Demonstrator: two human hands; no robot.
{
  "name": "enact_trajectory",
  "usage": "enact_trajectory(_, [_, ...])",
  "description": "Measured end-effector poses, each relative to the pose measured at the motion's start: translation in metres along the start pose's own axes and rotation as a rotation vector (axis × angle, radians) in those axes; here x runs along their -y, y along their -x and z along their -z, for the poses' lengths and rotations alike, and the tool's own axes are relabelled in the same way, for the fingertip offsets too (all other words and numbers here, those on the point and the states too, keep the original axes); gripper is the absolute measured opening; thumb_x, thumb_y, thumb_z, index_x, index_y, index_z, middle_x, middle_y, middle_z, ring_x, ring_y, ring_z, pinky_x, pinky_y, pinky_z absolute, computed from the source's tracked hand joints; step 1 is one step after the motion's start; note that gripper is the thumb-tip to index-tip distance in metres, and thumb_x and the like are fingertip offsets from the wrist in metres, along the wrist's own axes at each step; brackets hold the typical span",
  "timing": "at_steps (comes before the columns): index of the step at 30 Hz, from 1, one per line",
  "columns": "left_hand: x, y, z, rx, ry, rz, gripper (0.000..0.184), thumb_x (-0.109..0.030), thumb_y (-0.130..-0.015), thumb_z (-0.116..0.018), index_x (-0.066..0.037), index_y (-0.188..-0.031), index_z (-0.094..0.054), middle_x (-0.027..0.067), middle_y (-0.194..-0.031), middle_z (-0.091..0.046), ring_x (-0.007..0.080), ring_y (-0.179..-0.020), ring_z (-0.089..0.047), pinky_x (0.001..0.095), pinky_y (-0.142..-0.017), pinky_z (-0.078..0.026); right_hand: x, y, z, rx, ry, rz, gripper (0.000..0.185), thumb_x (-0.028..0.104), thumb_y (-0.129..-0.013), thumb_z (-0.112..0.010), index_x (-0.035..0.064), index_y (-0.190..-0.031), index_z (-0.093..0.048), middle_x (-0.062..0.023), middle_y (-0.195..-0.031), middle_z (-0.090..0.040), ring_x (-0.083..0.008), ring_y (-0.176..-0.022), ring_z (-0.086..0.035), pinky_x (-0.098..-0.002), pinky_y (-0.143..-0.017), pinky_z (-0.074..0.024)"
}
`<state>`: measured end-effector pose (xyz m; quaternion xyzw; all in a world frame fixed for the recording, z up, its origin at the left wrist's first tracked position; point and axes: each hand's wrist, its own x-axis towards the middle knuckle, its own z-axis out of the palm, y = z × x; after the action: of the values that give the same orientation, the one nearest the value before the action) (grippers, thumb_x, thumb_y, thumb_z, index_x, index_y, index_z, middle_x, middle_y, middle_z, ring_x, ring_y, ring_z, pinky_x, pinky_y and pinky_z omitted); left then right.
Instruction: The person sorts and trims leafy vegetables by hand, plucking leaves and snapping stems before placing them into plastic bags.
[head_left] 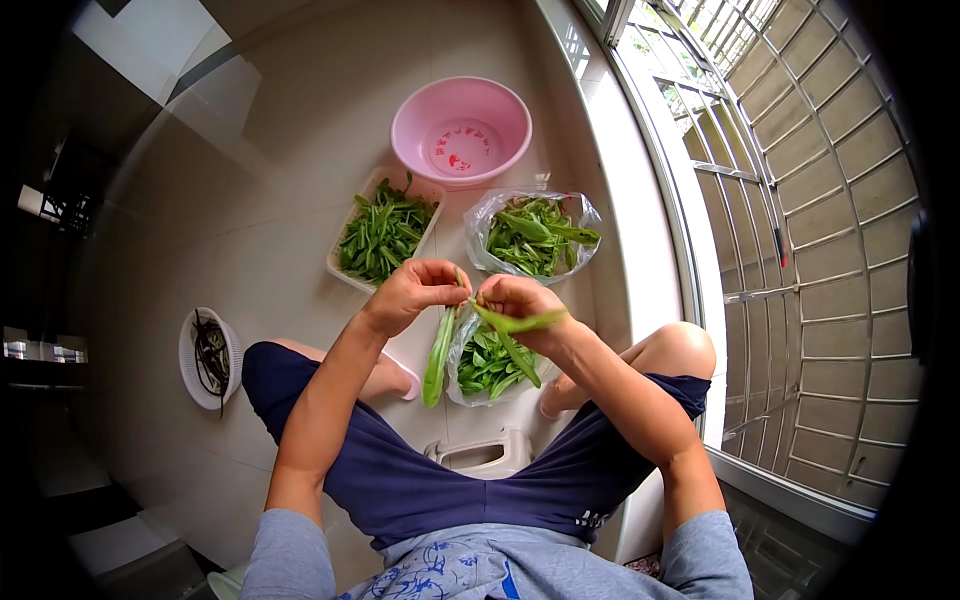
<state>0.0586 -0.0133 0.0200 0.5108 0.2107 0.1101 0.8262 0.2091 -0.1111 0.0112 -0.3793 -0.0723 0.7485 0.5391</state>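
Observation:
My left hand [415, 293] is closed in a pinch on a long green leaf [437, 362], which hangs down below the fingers. Close beside it, my right hand [522, 303] pinches another leafy green [520, 322], its blades pointing right and downward. The fingertips of both hands almost meet. Beneath the hands, a clear plastic bag [458, 385] holds green leaves [490, 362]. Farther out stand a rectangular container [343, 272] of leafy greens [385, 230] and a second plastic bag [478, 222] with more leaves [537, 235].
Behind the containers sits a pink basin [405, 140] with red print inside. A white basket [232, 345] with dark, thin stalks [210, 352] is at the left. A plastic stool [510, 455] shows between the legs. A window ledge [640, 200] and metal bars [800, 250] line the right.

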Motion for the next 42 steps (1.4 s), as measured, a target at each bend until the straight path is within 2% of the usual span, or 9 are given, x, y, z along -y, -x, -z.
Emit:
enact_trajectory(1, [-0.001,0.0,-0.001,0.007,-0.01,-0.045,0.003,-0.002,-0.074,-0.055,-0.001,-0.075,-0.057,0.0053,-0.071,-0.057,0.0116,-0.061,-0.053,0.0232,-0.058,-0.044,0.008,-0.003,0.013,0.16,0.135,-0.016,0.007,0.009,-0.074,-0.05,0.0025,-0.074,-0.052,-0.005,-0.07,-0.054,-0.0094,-0.056,-0.048,-0.0202,-0.053,-0.0397])
enact_trajectory(8, [-0.001,0.001,0.003,-0.021,-0.019,-0.112,0.004,-0.004,-0.073,-0.057,-0.001,-0.076,-0.058,0.0042,-0.07,-0.056,0.0113,-0.061,-0.053,0.023,-0.057,-0.044,0.018,0.006,0.004,0.14,0.41,-0.014,0.014,0.018,-0.082,-0.046,0.0053,-0.081,-0.049,-0.0038,-0.073,-0.054,-0.0098,-0.062,-0.049,-0.0219,-0.059,-0.0408])
enact_trajectory(13, [-0.001,-0.001,0.006,-0.068,-0.067,-0.137,0.004,-0.004,-0.073,-0.057,-0.001,-0.076,-0.057,0.0035,-0.07,-0.056,0.0111,-0.061,-0.052,0.0227,-0.059,-0.043,0.019,0.013,-0.001,0.219,0.322,-0.095,0.019,0.022,-0.082,-0.048,0.0035,-0.086,-0.051,0.0038,-0.06,-0.041,-0.002,-0.048,-0.03,-0.015,-0.041,-0.0212])
enact_trajectory(20, [-0.001,-0.002,0.001,-0.089,-0.039,-0.089,0.009,-0.008,-0.072,-0.059,-0.002,-0.078,-0.059,0.0011,-0.069,-0.056,0.0071,-0.064,-0.049,0.0201,-0.063,-0.04,0.021,0.015,-0.005,0.196,0.52,-0.037,0.016,0.018,-0.076,-0.056,0.0029,-0.079,-0.054,0.0061,-0.052,-0.036,-0.0015,-0.043,-0.026,-0.0165,-0.039,-0.0179])
enact_trajectory(23, [0.005,-0.003,0.002,-0.092,-0.029,-0.092,0.006,-0.003,-0.074,-0.056,-0.001,-0.079,-0.056,0.0039,-0.074,-0.056,0.0121,-0.065,-0.053,0.0227,-0.063,-0.043,0.018,0.013,-0.005,0.158,0.505,-0.012,0.01,0.012,-0.074,-0.055,0.003,-0.078,-0.055,0.006,-0.05,-0.036,-0.0014,-0.042,-0.027,-0.0162,-0.039,-0.0181])
enact_trajectory(28, [0.012,-0.005,0.001,-0.116,0.144,-0.074,0.007,-0.004,-0.076,-0.054,-0.002,-0.082,-0.056,0.0045,-0.076,-0.056,0.0131,-0.071,-0.054,0.0238,-0.07,-0.043,0.018,0.015,-0.01,-0.005,0.328,0.118,0.005,0.007,-0.068,-0.053,0.0038,-0.069,-0.056,0.0057,-0.046,-0.037,-0.0016,-0.04,-0.029,-0.0158,-0.038,-0.0204])
enact_trajectory(32, [0.013,-0.006,-0.002,-0.138,0.189,-0.101,0.006,-0.005,-0.076,-0.053,-0.003,-0.082,-0.055,0.005,-0.077,-0.055,0.0134,-0.072,-0.054,0.0244,-0.07,-0.043,0.018,0.004,0.001,-0.025,0.132,0.314,0.007,0.006,-0.068,-0.05,0.0035,-0.072,-0.055,0.0013,-0.061,-0.049,-0.0016,-0.043,-0.033,-0.0151,-0.038,-0.0233])
enact_trajectory(39, [0.011,-0.008,-0.005,-0.316,0.085,-0.228,0.005,-0.004,-0.076,-0.054,-0.003,-0.08,-0.054,0.0021,-0.076,-0.055,0.0094,-0.07,-0.052,0.0212,-0.067,-0.042,0.014,0.002,0.009,0.014,0.284,0.037,0.012,0.016,-0.082,-0.041,0.0047,-0.081,-0.045,-0.0047,-0.068,-0.052,-0.012,-0.061,-0.051,-0.0234,-0.056,-0.0425])
enact_trajectory(42, [0.01,-0.009,-0.01,-0.383,-0.101,-0.28,0.005,-0.003,-0.074,-0.056,-0.003,-0.08,-0.054,0.0001,-0.075,-0.055,0.006,-0.068,-0.051,0.0189,-0.065,-0.041,0.008,0.003,0.006,0.001,0.415,0.013,0.015,0.02,-0.082,-0.043,0.0056,-0.08,-0.045,-0.0018,-0.064,-0.048,-0.0093,-0.054,-0.045,-0.0224,-0.052,-0.0388])
